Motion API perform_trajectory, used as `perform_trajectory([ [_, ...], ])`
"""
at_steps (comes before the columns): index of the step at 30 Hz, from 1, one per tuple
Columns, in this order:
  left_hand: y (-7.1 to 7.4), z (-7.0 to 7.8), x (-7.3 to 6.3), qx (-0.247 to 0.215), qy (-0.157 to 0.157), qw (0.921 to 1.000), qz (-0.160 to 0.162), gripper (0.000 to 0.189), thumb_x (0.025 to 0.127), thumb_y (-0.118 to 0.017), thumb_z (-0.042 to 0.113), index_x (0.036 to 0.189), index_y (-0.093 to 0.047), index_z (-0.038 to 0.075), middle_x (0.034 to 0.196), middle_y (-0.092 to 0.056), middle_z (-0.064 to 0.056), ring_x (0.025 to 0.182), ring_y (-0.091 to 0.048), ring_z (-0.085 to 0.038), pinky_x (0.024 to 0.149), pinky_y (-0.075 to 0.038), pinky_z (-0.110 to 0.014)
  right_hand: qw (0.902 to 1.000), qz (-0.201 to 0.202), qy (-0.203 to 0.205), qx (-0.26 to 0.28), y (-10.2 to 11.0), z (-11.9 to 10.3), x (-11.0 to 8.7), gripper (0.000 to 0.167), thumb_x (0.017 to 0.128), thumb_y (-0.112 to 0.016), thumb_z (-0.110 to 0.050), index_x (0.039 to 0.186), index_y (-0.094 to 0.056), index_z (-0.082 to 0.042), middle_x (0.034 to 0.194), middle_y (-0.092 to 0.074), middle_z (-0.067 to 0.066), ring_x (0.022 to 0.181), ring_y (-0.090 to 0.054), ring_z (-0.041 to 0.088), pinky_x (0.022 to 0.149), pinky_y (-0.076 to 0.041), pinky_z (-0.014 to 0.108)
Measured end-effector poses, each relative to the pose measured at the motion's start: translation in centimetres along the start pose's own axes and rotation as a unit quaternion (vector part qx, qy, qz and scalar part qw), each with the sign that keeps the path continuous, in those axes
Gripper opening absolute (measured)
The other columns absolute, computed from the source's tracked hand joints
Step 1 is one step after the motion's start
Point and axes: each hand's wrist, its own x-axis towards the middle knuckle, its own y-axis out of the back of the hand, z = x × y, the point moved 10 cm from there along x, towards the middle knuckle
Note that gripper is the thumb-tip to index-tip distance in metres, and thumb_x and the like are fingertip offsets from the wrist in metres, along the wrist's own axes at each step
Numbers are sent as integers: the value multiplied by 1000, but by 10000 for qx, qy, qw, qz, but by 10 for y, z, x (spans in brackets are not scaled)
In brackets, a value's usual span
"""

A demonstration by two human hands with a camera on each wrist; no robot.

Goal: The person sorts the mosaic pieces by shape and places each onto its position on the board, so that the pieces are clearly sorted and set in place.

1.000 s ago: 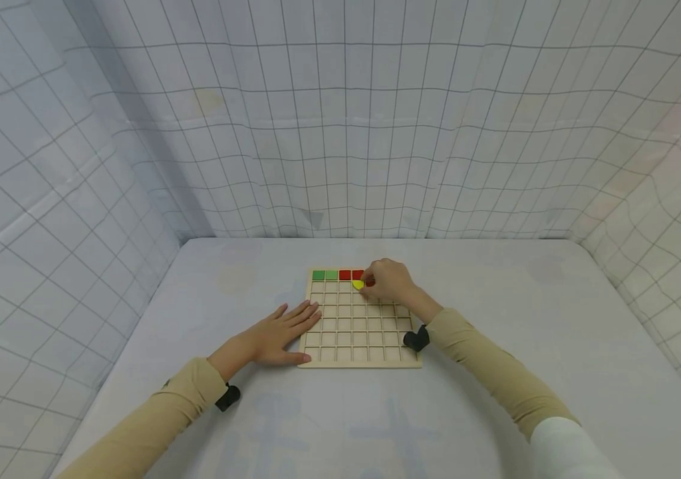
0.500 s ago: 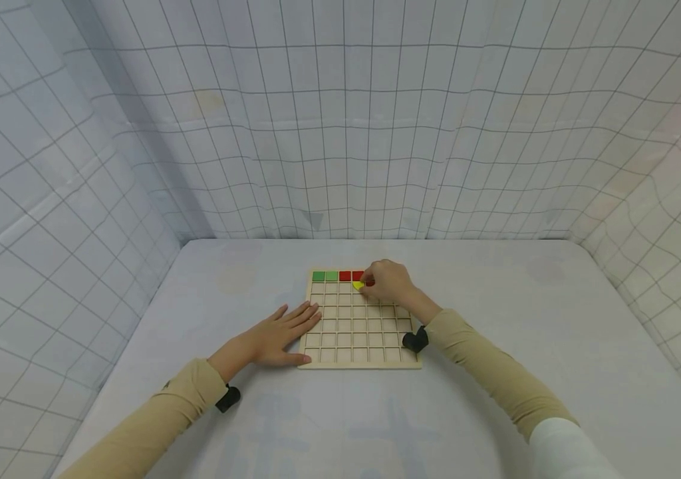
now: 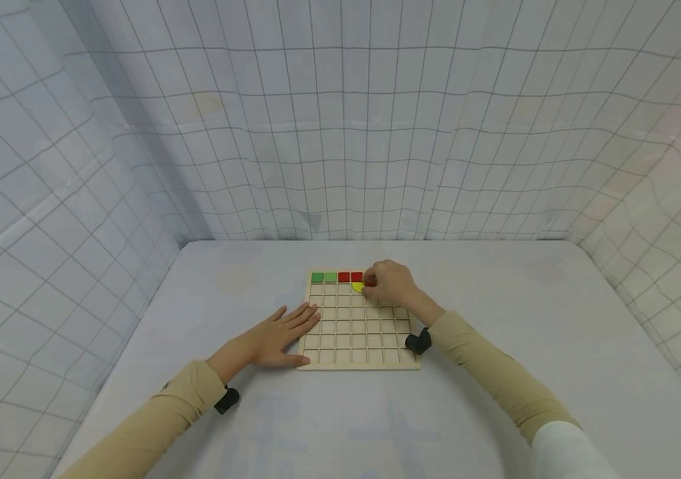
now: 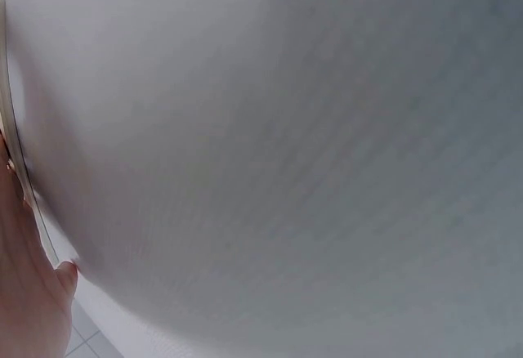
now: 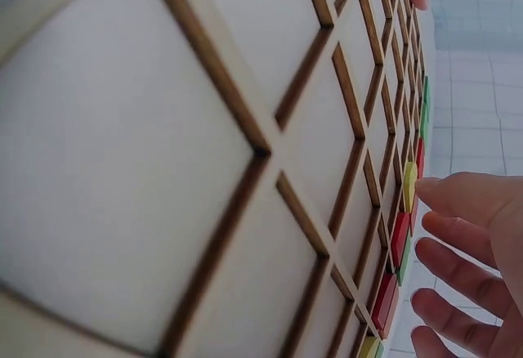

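Note:
A pale wooden grid board (image 3: 359, 365) lies flat on the table. My left hand (image 3: 277, 338) rests on its left edge with fingers spread and straight; in the left wrist view only part of that hand (image 4: 31, 293) shows. Over the far rows, my right hand (image 3: 394, 285) pinches a small yellow piece (image 3: 357, 287) in the second row from the back. The right wrist view has the thumb at the edge of the yellow piece (image 5: 409, 180), with the index finger curled close by. Right of it sits a red tile (image 5: 399, 239). The hand covers some back tiles.
Along the board's back row lie a green tile (image 3: 317, 277), a light green tile (image 3: 330, 277) and red tiles (image 3: 344, 277). A yellow tile (image 5: 370, 347) shows low in the right wrist view. White gridded curtains (image 3: 364, 133) hang behind and beside the table.
The yellow piece tips slightly and shows more of its rounded face. The right hand barely shifts; the left hand has not moved.

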Motion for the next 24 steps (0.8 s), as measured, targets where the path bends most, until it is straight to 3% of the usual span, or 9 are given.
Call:
perform_trajectory([
  [4, 0, 0, 0, 14, -20, 10000, 38, 86, 92, -50, 58, 155, -17, 10, 162, -11, -12, 150, -11, -32, 116, -13, -61, 9998, 154, 59, 95, 8, 5, -2, 22, 83, -75, -32, 98, -77, -16, 87, -72, -1, 79, -64, 13, 56, -49, 24],
  [11, -3, -3, 1, 12, -119, 9998, 182, 87, 91, -51, 58, 155, -18, 10, 162, -13, -13, 149, -13, -33, 115, -13, -62, 9993, 363, -20, -48, 25, 17, -9, 23, 83, -74, -32, 98, -77, -15, 90, -73, -2, 82, -63, 16, 57, -49, 26],
  [19, -3, -5, 2, 90, -67, 9999, 78, 87, 92, -48, 60, 156, -15, 12, 163, -10, -11, 150, -10, -30, 117, -12, -60, 9989, 316, -337, -95, 36, 33, -22, 24, 84, -72, -34, 99, -77, -16, 92, -72, -1, 86, -64, 17, 61, -50, 28],
  [24, -7, -7, 2, 76, -21, 10000, -8, 88, 92, -47, 61, 156, -12, 12, 163, -8, -10, 150, -8, -30, 117, -11, -60, 9989, 319, -282, -218, 40, 39, -34, 24, 82, -74, -31, 99, -77, -15, 91, -73, 0, 86, -65, 19, 60, -50, 28],
])
